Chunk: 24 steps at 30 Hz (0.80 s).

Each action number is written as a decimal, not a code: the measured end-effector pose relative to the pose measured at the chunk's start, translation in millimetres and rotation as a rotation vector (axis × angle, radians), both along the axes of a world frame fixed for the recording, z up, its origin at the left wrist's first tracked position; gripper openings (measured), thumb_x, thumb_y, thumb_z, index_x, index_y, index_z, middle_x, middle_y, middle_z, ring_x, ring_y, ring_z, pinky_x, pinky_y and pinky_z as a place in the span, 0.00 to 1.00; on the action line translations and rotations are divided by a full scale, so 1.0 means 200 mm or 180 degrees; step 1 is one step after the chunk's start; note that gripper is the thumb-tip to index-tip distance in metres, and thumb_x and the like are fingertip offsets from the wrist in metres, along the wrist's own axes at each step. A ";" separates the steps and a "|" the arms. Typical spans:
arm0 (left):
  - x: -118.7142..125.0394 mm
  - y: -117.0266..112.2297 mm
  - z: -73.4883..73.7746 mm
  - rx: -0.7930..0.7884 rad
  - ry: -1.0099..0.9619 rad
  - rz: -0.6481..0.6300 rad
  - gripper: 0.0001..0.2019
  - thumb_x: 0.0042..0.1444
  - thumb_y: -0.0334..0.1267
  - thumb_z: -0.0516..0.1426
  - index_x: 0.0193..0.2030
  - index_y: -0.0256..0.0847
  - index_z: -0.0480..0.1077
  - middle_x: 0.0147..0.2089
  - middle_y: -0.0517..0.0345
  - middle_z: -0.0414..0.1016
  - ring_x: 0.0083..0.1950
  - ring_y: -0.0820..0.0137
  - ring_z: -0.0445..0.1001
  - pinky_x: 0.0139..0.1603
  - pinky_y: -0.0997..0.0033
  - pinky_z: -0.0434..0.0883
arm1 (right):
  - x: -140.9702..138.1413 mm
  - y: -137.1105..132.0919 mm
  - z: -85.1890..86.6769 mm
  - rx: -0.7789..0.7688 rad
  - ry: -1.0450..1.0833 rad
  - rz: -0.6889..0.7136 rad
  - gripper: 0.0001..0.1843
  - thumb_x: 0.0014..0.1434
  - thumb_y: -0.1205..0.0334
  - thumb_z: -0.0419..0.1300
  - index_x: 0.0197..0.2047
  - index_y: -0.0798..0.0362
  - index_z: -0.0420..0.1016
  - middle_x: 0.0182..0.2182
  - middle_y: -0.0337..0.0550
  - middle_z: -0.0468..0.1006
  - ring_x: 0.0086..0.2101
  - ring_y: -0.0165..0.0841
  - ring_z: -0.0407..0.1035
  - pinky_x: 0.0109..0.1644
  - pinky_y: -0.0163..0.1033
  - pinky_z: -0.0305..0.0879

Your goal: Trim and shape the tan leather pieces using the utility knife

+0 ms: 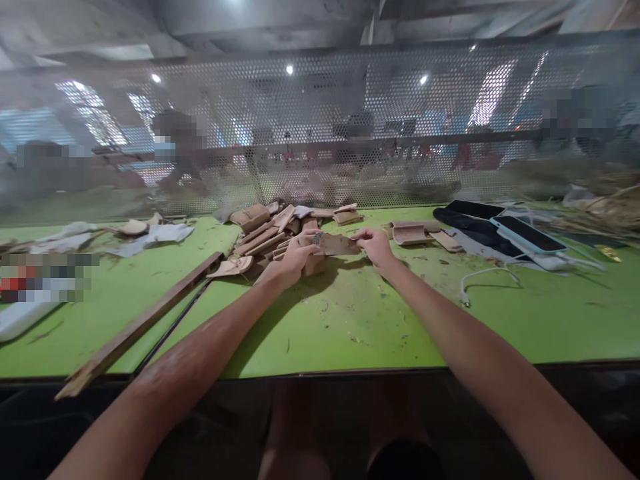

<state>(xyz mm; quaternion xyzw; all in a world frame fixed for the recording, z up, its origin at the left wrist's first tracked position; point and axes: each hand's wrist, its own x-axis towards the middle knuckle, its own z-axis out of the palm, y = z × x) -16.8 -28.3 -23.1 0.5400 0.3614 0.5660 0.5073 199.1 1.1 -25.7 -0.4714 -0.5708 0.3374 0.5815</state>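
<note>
My left hand (299, 253) and my right hand (375, 247) hold a flat, tan, bark-like piece (339, 245) between them, just above the green table. The left fingers close on its left end, and the right thumb and fingers pinch its right end. Just behind and left of my left hand is a heap of similar tan pieces (263, 237), some flat and some curved. To the right of my right hand lie a few more curved pieces (413, 233). What the pieces are made of, I cannot tell for sure.
A long wooden strip (145, 320) lies slantwise on the green table (500, 320), its end past the front edge. On the right are two phones (530, 235) with a white cable (483, 275). A perforated metal screen (310, 140) stands behind; blurred people show beyond it.
</note>
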 end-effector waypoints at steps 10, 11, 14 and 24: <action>-0.01 -0.02 0.03 -0.0155 0.0178 0.0100 0.19 0.53 0.46 0.64 0.47 0.38 0.72 0.40 0.54 0.77 0.35 0.71 0.74 0.32 0.73 0.72 | 0.02 0.04 -0.02 0.0275 0.0674 0.0017 0.02 0.41 0.66 0.61 0.22 0.52 0.76 0.46 0.43 0.78 0.42 0.35 0.73 0.45 0.42 0.75; 0.00 -0.03 0.04 -0.0091 0.0278 0.0031 0.20 0.53 0.47 0.65 0.48 0.38 0.72 0.40 0.54 0.77 0.35 0.71 0.73 0.32 0.73 0.72 | 0.02 0.04 -0.02 0.0302 0.0703 0.0069 0.03 0.40 0.66 0.61 0.23 0.52 0.76 0.48 0.43 0.78 0.44 0.35 0.73 0.46 0.42 0.75; 0.00 -0.06 0.08 0.0041 0.0597 -0.0190 0.28 0.48 0.47 0.70 0.53 0.37 0.70 0.41 0.53 0.77 0.35 0.72 0.74 0.33 0.74 0.71 | 0.01 0.04 -0.02 0.0369 0.0701 0.0185 0.04 0.40 0.68 0.61 0.22 0.52 0.77 0.49 0.43 0.77 0.47 0.36 0.72 0.49 0.43 0.73; 0.01 -0.08 0.11 0.0480 0.1187 -0.0295 0.32 0.39 0.38 0.72 0.54 0.36 0.72 0.47 0.49 0.79 0.44 0.64 0.78 0.43 0.64 0.76 | -0.04 -0.05 0.07 0.0219 0.0986 0.0495 0.04 0.39 0.68 0.63 0.22 0.51 0.78 0.31 0.41 0.79 0.36 0.33 0.73 0.43 0.40 0.71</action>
